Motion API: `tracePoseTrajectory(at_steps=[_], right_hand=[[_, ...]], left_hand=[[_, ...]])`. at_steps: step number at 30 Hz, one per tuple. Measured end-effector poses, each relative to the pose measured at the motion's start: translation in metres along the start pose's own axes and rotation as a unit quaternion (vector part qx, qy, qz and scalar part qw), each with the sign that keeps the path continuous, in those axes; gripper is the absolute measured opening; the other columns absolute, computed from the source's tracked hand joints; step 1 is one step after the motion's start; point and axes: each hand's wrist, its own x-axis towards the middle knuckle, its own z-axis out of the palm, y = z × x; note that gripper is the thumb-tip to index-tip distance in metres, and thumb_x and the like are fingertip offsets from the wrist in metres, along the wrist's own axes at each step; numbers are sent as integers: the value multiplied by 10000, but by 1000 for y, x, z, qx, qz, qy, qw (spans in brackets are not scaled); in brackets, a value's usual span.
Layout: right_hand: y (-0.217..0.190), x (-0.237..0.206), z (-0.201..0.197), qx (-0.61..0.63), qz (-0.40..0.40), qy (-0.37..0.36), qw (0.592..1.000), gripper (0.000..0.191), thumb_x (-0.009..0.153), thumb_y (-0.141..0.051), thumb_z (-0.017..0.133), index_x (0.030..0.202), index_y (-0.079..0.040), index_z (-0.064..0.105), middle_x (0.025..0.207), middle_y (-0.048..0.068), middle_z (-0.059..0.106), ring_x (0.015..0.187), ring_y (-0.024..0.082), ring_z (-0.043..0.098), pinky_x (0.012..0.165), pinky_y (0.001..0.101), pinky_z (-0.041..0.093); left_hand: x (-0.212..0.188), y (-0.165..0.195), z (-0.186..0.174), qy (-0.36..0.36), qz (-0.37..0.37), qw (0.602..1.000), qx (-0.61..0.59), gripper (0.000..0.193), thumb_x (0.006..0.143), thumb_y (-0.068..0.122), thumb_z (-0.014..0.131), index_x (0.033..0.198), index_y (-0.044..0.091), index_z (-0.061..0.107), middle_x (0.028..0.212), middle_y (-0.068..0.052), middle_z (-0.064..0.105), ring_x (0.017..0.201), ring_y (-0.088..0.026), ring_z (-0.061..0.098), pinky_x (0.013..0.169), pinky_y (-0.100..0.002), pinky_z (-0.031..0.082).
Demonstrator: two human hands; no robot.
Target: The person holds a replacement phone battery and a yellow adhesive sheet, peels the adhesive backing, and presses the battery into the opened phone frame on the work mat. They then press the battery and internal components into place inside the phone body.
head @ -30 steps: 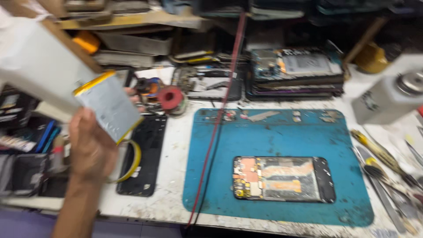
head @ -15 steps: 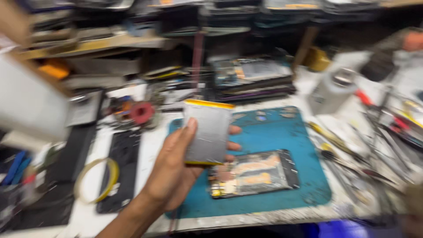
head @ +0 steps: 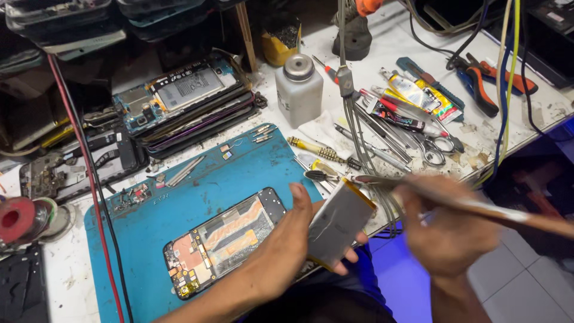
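Your head camera is the only view. It looks steeply down and forward from above your hands, close over the bench's near edge [head: 418,197], with the blue mat [head: 197,197] left of centre and the floor [head: 526,275] at lower right.

A cluttered white workbench [head: 538,128], its surface scuffed and stained, fills most of the view, with a blue work mat [head: 179,203] laid across its near half. Dark shelving [head: 66,36] at the back of the bench sits in shadow. Cables [head: 505,72] hang down over the right edge. Beyond that edge, pale floor tiles [head: 532,281] with dark joints show below. Even, bright light falls on the benchtop, with a bluish glow near the floor.
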Motion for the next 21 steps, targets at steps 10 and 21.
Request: tracePoseTrajectory(at_steps=[10,21], right_hand=[[-12,12,8,-30,-86,19,996,268,1056,-23,789,1182,67,569,1004,142,702,893,208,709,827,290,581],[-9,14,9,64,-23,92,993,244,1163,-128,695,1239,41,536,1066,118,700,901,151,679,830,239,569]], left_hand=[[-3,-7,5,-40,4,999,8,1175,814,873,14,1371,17,594,1085,-101,714,876,-163,668,788,-318,600],[-10,-1,-6,5,131,991,-4,610,1060,468,394,1333,-53,555,1107,-125,704,925,-165,679,794,-333,600]])
